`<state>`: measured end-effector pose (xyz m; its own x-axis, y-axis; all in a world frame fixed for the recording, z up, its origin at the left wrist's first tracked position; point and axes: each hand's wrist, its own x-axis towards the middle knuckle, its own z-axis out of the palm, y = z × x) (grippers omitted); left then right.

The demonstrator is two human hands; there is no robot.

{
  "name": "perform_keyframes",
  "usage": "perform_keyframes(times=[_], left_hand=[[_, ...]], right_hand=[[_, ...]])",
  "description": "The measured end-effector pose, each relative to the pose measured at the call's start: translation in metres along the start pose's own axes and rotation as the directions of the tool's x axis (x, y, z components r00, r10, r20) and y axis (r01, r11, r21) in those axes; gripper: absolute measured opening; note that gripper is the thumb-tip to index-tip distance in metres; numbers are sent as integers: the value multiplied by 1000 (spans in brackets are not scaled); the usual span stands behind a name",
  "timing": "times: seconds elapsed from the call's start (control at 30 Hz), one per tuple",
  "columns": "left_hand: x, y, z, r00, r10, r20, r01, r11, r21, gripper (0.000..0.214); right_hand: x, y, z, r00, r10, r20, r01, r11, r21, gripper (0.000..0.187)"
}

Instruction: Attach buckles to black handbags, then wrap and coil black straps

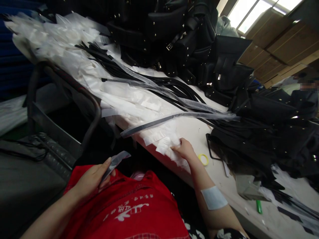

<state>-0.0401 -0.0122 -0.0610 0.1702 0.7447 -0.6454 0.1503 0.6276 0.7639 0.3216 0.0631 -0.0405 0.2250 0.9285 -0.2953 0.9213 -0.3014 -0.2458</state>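
Note:
Over the red apron, my left hand (pixel 98 174) grips a dark strip in a clear plastic sleeve (pixel 117 162); its end sticks out past my fingers. At the table's front edge, my right hand (pixel 184 148) has its fingers closed on the white plastic sleeves (pixel 164 142) heaped there. Just behind that hand, a dark sleeved strap (pixel 149 125) lies across the pile, its near end jutting toward the edge. Further back rests a bundle of long black straps (pixel 171 84), some in clear sleeves.
Black leather bags with metal buckles (pixel 174 36) are heaped along the back. A yellow tape roll (pixel 203 159), a black frame (pixel 211 147) and a green object (pixel 259 206) lie on the white table (pixel 194 132). A metal-framed chair (pixel 94 116) stands left; cartons (pixel 286 39) are stacked far right.

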Motion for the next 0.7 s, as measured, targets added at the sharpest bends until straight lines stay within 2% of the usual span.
perform_keyframes(times=[0.1, 0.17, 0.33, 0.47, 0.57, 0.7], left_hand=[[-1, 0, -3, 1000, 1, -4, -1, 1000, -14, 73], [-1, -1, -6, 1000, -5, -18, 5, 1000, -4, 74], [3, -7, -8, 999, 5, -54, -4, 1000, 10, 76], [4, -4, -3, 999, -8, -50, 9, 1000, 22, 78], [3, 2, 1, 999, -10, -48, 12, 999, 42, 79], [-1, 7, 2, 999, -9, -50, 13, 998, 69, 78]], right_hand=[[4, 9, -8, 999, -23, 29, 22, 1000, 16, 30], [8, 19, -19, 1000, -19, 17, 19, 1000, 20, 23], [21, 41, -58, 993, 22, -115, -24, 999, -23, 21], [32, 43, -80, 976, 4, -217, -19, 998, -67, 22], [38, 39, -77, 971, 1, -239, -29, 993, -111, 23], [40, 36, -54, 981, -20, -193, -15, 984, -180, 24]])
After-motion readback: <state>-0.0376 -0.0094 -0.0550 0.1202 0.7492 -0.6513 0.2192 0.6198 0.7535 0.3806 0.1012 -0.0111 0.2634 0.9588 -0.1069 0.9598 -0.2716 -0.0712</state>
